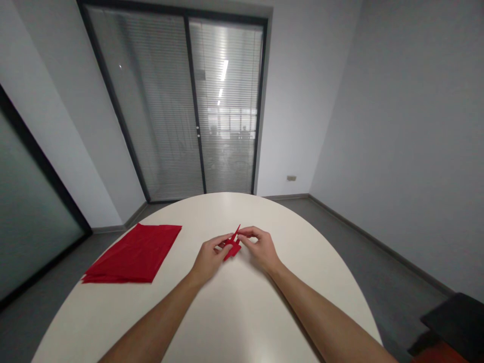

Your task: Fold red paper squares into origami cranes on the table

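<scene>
A flat pile of thin red sheets [132, 257] lay on the left of the round white tabletop [302, 252]. To its right, nearer the tabletop's middle, a small folded red piece [233, 248] was between the left hand [209, 257] and the right hand [263, 247]. Black-framed glass panels with blinds [166, 111] stood behind the tabletop; a flat black object [457, 322] was beyond its right edge.

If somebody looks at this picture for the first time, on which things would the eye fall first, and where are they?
Probably first the stack of bright red sheets, lying on the left part of the pale round table. Next, the small folded red piece near the middle, held by the left hand, with the right hand's fingertips at its pointed end.
</scene>
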Demonstrator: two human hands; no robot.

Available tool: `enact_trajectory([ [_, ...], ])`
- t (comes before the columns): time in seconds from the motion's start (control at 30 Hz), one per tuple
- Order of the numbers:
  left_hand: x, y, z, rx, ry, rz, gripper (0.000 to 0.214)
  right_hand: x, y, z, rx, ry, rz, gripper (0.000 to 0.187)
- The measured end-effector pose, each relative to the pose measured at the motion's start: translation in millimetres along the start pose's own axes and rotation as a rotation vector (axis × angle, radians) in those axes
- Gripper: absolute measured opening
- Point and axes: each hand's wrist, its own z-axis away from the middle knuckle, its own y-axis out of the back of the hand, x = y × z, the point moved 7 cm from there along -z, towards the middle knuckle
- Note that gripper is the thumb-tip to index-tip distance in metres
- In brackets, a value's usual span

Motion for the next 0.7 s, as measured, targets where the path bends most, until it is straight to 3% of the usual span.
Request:
enact_trajectory([
  [0.37,4.3,-0.4,1.2,-0.034,-0.041,-0.035,0.038,1.6,-1.6,0.5,-0.027,-0.042,-0.003,0.026],
  [0.7,2.3,-2.1,0.8,-0.026,-0.032,-0.027,0.032,-3.1,-6.8,1.0,-0.083,-0.023,-0.020,0.019],
])
